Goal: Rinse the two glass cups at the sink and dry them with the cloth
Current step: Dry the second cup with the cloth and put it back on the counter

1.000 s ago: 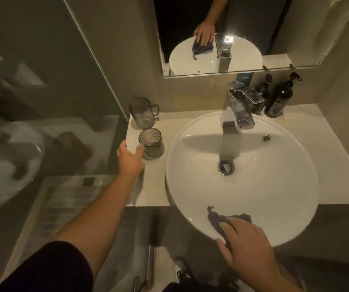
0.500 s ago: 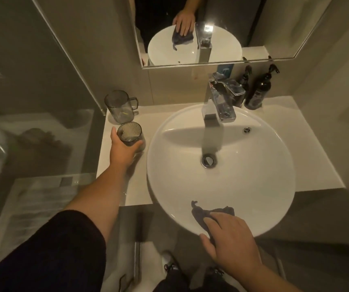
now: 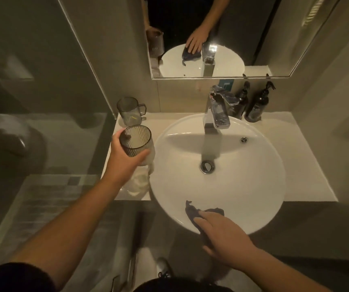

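My left hand [image 3: 121, 159] grips a ribbed smoky glass cup [image 3: 136, 140], lifted off the counter just left of the round white sink [image 3: 253, 186]. A second glass cup [image 3: 128, 111], with a handle, stands on the counter behind it near the wall. My right hand [image 3: 226, 238] lies flat on a dark cloth [image 3: 192, 211] draped over the sink's near rim. The chrome tap [image 3: 216, 113] stands at the back of the basin; no water runs from it.
Two dark pump bottles [image 3: 256, 106] stand behind the tap on the pale counter [image 3: 306, 165]. A mirror [image 3: 222, 34] hangs above. A glass partition [image 3: 85, 60] borders the counter on the left. The drain [image 3: 207, 166] sits mid-basin.
My left hand reached the ribbed cup, closed around it and lifted it off the counter toward the sink. My right hand stayed on the cloth.
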`<control>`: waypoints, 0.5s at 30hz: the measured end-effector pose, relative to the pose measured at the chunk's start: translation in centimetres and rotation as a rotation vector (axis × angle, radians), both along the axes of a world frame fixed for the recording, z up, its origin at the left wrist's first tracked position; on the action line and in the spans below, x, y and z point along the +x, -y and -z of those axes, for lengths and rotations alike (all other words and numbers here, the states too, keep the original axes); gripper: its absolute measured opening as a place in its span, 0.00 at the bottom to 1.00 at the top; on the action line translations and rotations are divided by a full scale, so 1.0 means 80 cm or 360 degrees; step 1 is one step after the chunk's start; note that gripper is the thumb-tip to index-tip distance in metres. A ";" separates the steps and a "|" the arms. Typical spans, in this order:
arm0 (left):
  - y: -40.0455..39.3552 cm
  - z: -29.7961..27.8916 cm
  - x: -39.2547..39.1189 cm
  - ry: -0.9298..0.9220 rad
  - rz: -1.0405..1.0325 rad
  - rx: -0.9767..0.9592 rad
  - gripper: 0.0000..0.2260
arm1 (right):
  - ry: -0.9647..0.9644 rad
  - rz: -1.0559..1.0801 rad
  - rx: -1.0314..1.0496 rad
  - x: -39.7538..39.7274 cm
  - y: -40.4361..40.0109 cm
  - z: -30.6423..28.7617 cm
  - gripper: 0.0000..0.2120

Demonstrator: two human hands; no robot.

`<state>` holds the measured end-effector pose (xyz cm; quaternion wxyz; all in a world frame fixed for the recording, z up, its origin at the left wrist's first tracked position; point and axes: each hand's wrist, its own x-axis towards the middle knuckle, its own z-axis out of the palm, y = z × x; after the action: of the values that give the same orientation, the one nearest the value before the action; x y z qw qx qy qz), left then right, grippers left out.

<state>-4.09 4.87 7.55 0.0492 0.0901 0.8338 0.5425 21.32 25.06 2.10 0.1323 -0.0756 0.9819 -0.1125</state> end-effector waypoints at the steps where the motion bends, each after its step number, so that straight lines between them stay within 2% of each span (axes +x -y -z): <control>1: 0.001 -0.005 0.017 0.0006 0.0022 -0.0027 0.40 | 0.0047 -0.0047 -0.0092 -0.003 -0.008 -0.002 0.32; 4: 0.001 -0.016 0.068 -0.0007 0.0079 -0.0138 0.42 | 0.0185 0.0046 -0.0453 -0.015 -0.028 -0.019 0.25; 7: -0.002 -0.025 0.104 -0.0056 0.0086 -0.0242 0.43 | 0.0230 0.0364 -0.0813 -0.025 -0.057 -0.047 0.21; 11: -0.007 -0.032 0.141 -0.0127 0.0172 -0.0352 0.44 | 0.0161 0.0768 -0.1492 -0.044 -0.100 -0.116 0.16; 13: -0.013 -0.035 0.154 -0.0161 0.0216 -0.0387 0.43 | 0.0114 0.0832 -0.1709 -0.054 -0.116 -0.159 0.14; 15: -0.022 -0.041 0.163 -0.0189 0.0261 -0.0435 0.44 | 0.0113 0.0753 -0.1849 -0.062 -0.127 -0.202 0.12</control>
<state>8.95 6.60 10.84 0.0557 0.1822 0.8910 0.4120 16.34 35.22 18.28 0.0737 0.0880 0.7456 -0.6565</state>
